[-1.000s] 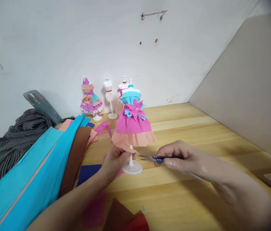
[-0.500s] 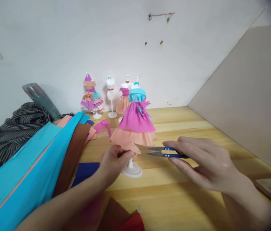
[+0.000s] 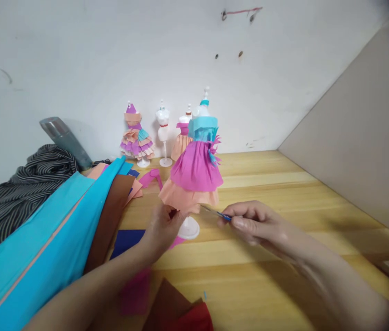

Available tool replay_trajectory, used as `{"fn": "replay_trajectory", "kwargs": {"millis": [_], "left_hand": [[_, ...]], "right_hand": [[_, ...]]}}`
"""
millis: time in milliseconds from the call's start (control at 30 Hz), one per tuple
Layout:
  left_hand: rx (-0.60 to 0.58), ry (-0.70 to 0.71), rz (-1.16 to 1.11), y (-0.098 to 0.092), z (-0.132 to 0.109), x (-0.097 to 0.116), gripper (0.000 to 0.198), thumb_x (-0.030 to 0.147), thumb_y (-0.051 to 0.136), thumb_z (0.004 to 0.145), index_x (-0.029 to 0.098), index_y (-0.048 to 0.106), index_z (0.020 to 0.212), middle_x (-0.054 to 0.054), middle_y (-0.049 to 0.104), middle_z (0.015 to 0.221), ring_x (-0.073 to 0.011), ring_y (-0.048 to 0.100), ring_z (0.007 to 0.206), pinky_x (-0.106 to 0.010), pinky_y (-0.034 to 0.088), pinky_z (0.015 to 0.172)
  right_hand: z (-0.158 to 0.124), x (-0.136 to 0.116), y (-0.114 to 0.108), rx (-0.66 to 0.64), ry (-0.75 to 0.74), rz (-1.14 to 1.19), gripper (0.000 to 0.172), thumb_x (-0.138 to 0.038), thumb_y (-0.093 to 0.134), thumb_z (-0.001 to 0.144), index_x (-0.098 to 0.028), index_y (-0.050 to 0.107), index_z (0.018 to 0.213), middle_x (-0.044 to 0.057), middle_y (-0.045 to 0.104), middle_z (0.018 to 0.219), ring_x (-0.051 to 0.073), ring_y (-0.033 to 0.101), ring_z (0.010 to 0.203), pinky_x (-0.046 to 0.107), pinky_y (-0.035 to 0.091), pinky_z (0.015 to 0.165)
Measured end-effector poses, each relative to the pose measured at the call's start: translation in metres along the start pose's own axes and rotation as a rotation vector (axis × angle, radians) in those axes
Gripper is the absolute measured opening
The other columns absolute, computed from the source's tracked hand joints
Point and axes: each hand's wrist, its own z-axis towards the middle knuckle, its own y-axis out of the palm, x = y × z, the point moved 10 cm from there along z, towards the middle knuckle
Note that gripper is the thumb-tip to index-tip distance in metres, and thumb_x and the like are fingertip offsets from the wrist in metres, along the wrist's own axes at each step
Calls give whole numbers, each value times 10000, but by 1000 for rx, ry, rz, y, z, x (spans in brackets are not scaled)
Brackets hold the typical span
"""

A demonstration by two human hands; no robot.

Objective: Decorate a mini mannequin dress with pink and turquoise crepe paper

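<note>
Your right hand (image 3: 257, 227) hides most of the blue-handled metal snips (image 3: 215, 213); their tips vanish under the peach paper hem (image 3: 187, 200).

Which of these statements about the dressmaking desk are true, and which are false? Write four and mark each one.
1. The right hand holds blue-handled snips that point at the peach hem of the pink dress. True.
2. The left hand hangs free and touches nothing. False: the left hand pinches the peach hem beside the stand.
3. Three more small mannequins stand by the wall behind. True.
4. The dressed mannequin lies on its side. False: it stands upright on its white base.
</note>
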Motion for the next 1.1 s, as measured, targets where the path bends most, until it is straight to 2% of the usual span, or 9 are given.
{"fn": "replay_trajectory", "kwargs": {"millis": [133, 267, 567, 733, 800, 1000, 1100], "left_hand": [[-79, -1, -54, 8, 0, 3, 212, 322, 620, 670, 133, 614, 574, -17, 565, 527, -143, 532, 574, -221, 357, 499], [-162, -20, -135, 17, -3, 5, 190, 313, 605, 667, 124, 623, 669, -24, 603, 596, -126, 529, 557, -223, 386, 523], [-216, 34, -154, 24, -8, 12, 215, 332, 636, 693, 123, 585, 700, -33, 597, 646, -121, 528, 595, -228, 403, 566], [-270, -70, -171, 30, -7, -1, 237, 357, 604, 684, 121, 588, 667, -5, 529, 583, -90, 442, 523, -217, 341, 515], [-264, -70, -162, 29, -5, -3, 220, 339, 581, 690, 124, 573, 642, 5, 502, 565, -87, 429, 520, -219, 339, 522], [-96, -23, -62, 11, 1, -7, 208, 314, 563, 674, 138, 527, 568, 22, 453, 507, -100, 439, 517, -218, 335, 508], [-33, -9, -41, 4, 3, -10, 188, 305, 579, 666, 131, 563, 597, 12, 505, 523, -99, 449, 502, -210, 320, 478]], "right_hand": [[6, 4, 5, -35, -2, 113, 402, -481, 635, 782, -90, 642, 878, -84, 298, 479, 44, 187, 427, 218, 104, 406], [9, 4, 13, -40, 24, 133, 414, -496, 655, 758, -92, 641, 846, -90, 293, 477, 35, 186, 415, 215, 95, 393], [9, 4, 26, -163, 2, 338, 323, -410, 672, 771, -100, 663, 857, -99, 284, 472, 31, 166, 404, 209, 93, 398], [7, 10, 22, -151, 15, 227, 394, -466, 668, 756, -101, 679, 903, -70, 344, 498, 39, 168, 427, 221, 102, 408], [7, 7, 20, -134, 3, 159, 425, -494, 641, 771, -103, 678, 934, -57, 370, 509, 45, 171, 438, 224, 114, 418], [-1, -13, 7, -69, -36, -205, 415, -536, 558, 817, -131, 647, 819, -27, 388, 584, 83, 260, 534, 230, 185, 488], [-7, -21, 1, -36, -37, -310, 452, -576, 523, 820, -136, 620, 775, -25, 366, 608, 93, 261, 559, 237, 191, 500]]}}
